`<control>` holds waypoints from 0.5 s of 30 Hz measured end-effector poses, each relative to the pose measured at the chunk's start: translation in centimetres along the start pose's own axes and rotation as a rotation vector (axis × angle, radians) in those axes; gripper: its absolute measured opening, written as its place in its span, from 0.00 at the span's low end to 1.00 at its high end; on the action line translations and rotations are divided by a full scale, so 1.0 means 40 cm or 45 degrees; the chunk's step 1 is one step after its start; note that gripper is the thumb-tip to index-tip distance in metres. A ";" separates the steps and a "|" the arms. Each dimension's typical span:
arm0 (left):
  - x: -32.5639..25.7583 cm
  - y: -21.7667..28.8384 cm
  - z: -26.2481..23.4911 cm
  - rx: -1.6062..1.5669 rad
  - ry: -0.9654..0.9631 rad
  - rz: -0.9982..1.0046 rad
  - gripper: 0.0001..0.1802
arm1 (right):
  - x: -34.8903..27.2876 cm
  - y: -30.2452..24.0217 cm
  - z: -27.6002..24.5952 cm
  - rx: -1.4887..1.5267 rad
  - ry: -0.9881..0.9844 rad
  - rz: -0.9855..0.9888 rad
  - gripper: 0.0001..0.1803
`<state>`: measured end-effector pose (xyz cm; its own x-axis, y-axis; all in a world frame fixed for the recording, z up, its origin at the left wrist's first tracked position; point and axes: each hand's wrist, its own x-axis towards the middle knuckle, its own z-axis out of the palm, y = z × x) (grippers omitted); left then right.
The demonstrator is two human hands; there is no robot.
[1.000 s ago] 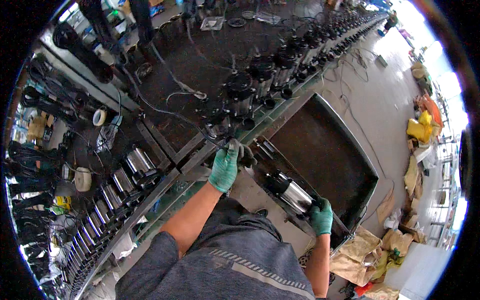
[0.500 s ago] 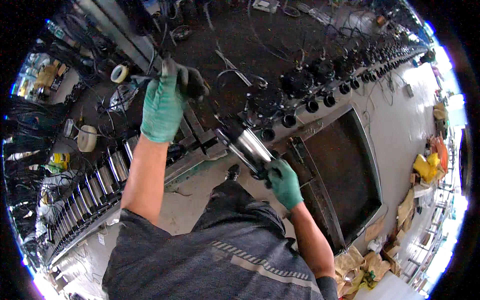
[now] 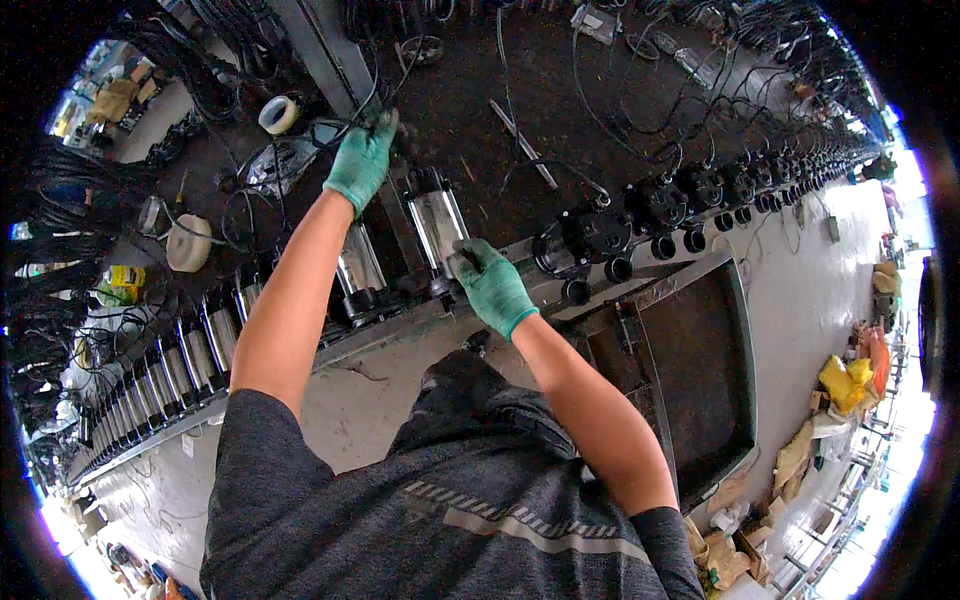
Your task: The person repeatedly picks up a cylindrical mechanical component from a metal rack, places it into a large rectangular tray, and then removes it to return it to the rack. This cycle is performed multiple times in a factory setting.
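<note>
My right hand (image 3: 490,285), in a green glove with dark fingertips, closes on the lower right side of a shiny metal cylinder (image 3: 438,225) with black end caps. The cylinder stands at the bench's near edge, tilted a little in view. Beyond it to the left, my left hand (image 3: 362,165), gloved alike, has its fingers bent together beside a black cable (image 3: 372,95); what they hold is hidden. A similar cylinder (image 3: 360,262) stands just left of the one at my right hand.
More cylinders (image 3: 220,335) line the bench edge leftward. Round black housings (image 3: 600,235) form a row on the right. A rectangular metal frame (image 3: 742,330) lies below them. Tape (image 3: 278,115), a white roll (image 3: 188,243) and a metal post (image 3: 325,55) are at the left.
My right hand has carried the cylinder up and left, from over the floor to the bench edge beside the other cylinder. My left hand appears slightly farther right, and the whole view has shifted.
</note>
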<state>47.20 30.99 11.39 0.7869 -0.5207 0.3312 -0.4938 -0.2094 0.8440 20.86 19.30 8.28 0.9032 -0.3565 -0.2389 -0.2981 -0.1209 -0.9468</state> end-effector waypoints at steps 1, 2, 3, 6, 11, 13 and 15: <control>-0.005 -0.012 0.023 -0.047 -0.013 -0.028 0.24 | 0.033 0.069 -0.011 -0.097 0.008 -0.126 0.17; -0.019 -0.021 0.035 -0.089 -0.012 -0.074 0.24 | 0.033 0.062 -0.030 -0.089 -0.051 -0.099 0.17; -0.033 -0.030 0.031 -0.214 -0.078 -0.304 0.23 | 0.031 0.055 -0.055 -0.081 -0.109 -0.072 0.18; -0.079 0.020 0.052 -0.253 -0.207 -0.656 0.21 | 0.016 0.119 -0.101 0.425 -0.123 0.086 0.22; -0.280 0.060 0.145 0.015 -0.505 -0.253 0.23 | -0.090 0.152 -0.202 0.076 -0.105 0.138 0.23; -0.319 0.181 0.181 0.368 -0.696 -0.160 0.26 | -0.156 0.180 -0.233 0.771 -0.046 0.327 0.22; -0.355 0.187 0.218 0.586 -0.491 -0.092 0.21 | -0.199 0.171 -0.274 0.564 -0.009 0.395 0.22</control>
<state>29.11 29.60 9.32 0.6757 -0.7365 0.0304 -0.6214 -0.5470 0.5609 8.24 11.16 6.08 0.7957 -0.3072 -0.5220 -0.3941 0.3918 -0.8314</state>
